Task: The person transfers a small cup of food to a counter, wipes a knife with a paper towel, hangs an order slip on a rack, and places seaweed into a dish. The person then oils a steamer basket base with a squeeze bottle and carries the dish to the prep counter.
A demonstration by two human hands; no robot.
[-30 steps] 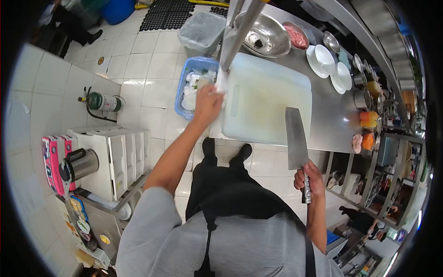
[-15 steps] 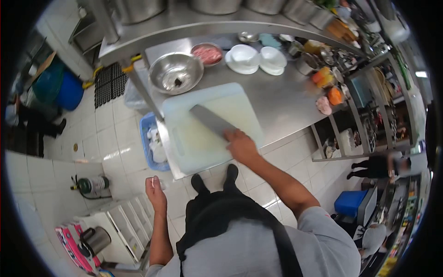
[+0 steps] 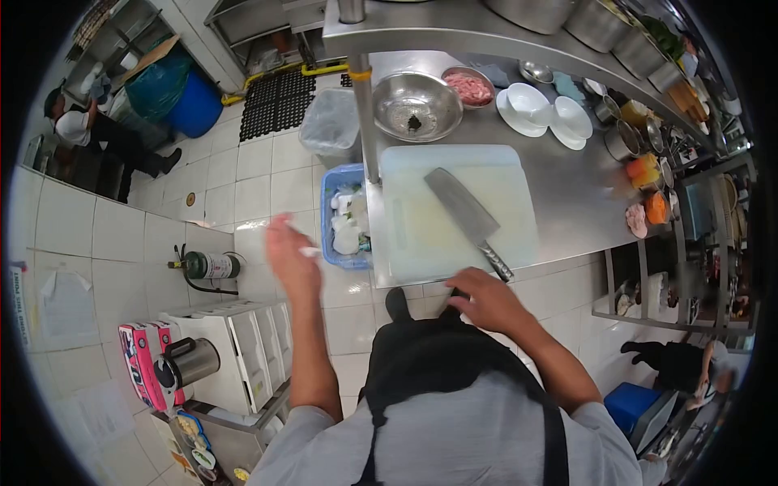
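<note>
A cleaver [image 3: 463, 204] lies flat on the pale cutting board [image 3: 397, 243], its handle pointing toward my body. My right hand [image 3: 482, 296] is just in front of the board's near edge, off the handle, with its fingers parted and nothing in them. To the left, my left hand [image 3: 293, 255] is raised over the floor beside the blue basket [image 3: 326, 219] of white and green scraps. It is blurred; a small white thing shows at its fingers, too smeared to name.
Behind the board stand a metal bowl [image 3: 442, 121], a bowl of raw meat [image 3: 470, 87] and white dishes [image 3: 528, 105]. A shelf post [image 3: 369, 134] rises at the board's left. One co-worker [image 3: 105, 130] is far left, another [image 3: 681, 368] far right.
The cleaver has been put down on the board, and my right hand has let go and drawn back toward my body. My left hand has risen beside the basket.
</note>
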